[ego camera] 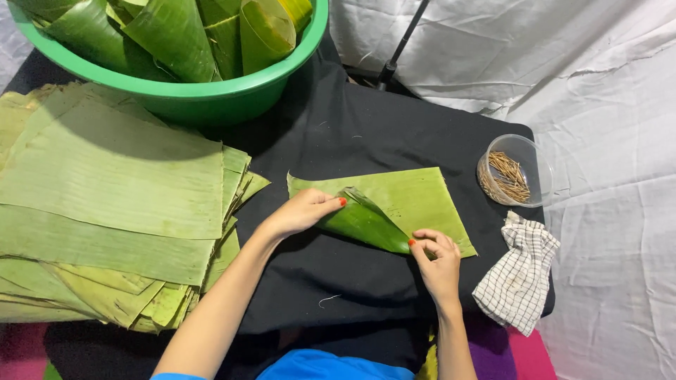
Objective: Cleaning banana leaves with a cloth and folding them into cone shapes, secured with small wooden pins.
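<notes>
Both forearms are bare up to short bright blue sleeves, and a blue top shows at the bottom edge of the view. The left hand (301, 211) and right hand (438, 262) have fingernails painted orange-red. No rings, watch or bracelets show.

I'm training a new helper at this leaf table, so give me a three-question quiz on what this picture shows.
1. True or false: the banana leaf under the hands lies fully flat.
2. Which hand pinches the pointed tip of the fold? A) left hand B) right hand
3. What does the clear plastic cup hold?

Key: 1. False; one part is rolled over into a darker cone shape. 2. B; the left hand presses the wide end. 3. Thin wooden sticks, beside a checked cloth.
</notes>
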